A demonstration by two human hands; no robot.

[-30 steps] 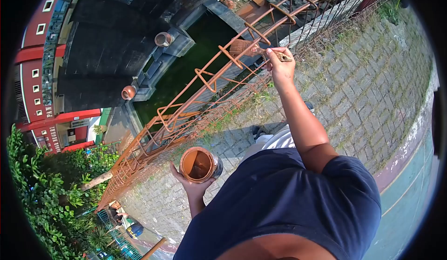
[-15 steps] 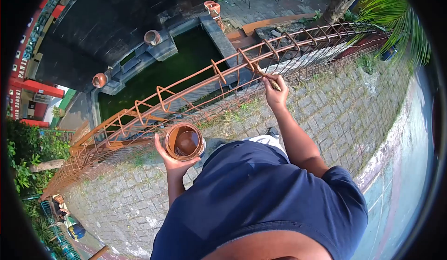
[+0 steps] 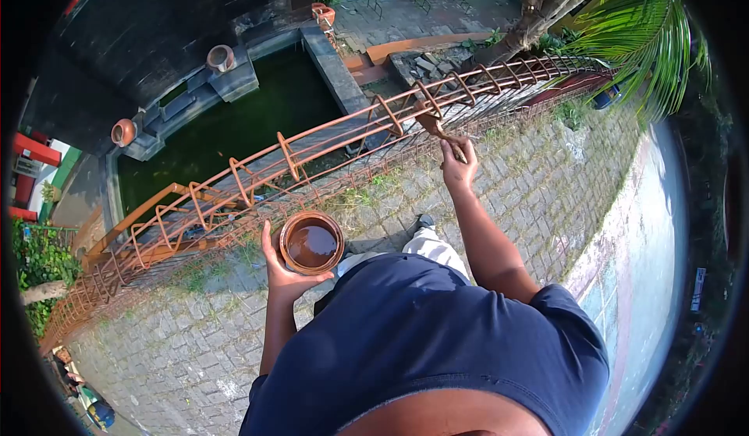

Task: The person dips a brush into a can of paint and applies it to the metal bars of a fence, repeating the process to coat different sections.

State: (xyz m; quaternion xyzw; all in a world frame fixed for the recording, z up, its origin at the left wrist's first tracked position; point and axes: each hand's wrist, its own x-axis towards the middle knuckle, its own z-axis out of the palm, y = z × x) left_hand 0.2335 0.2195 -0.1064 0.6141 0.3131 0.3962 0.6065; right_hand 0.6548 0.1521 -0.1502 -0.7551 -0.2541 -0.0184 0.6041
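Note:
My left hand (image 3: 290, 281) is wrapped round a round can (image 3: 285, 261) of reddish-brown paint (image 3: 314, 245), its thumb and fingers about the side. In my right hand (image 3: 459, 168) is a paintbrush (image 3: 431, 125), gripped by the handle. The brush head reaches up to the brown metal bar fence (image 3: 287, 155) and appears to touch its lower bars. A thin pale stick-like thing (image 3: 473, 137) shows by the right fingers; I cannot make out what it is.
Behind the fence lies a pool of dark green water (image 3: 265, 116) with clay pots (image 3: 221, 58) on its edge. Grassy paving (image 3: 530, 194) runs along my side. A palm frond (image 3: 647, 54) hangs at the fence's right end. A person (image 3: 74, 381) is at lower left.
The view has shifted, and the scene slid left and a little down. The brush head now shows at the lower bars. The paint can is tilted less, with more paint surface visible.

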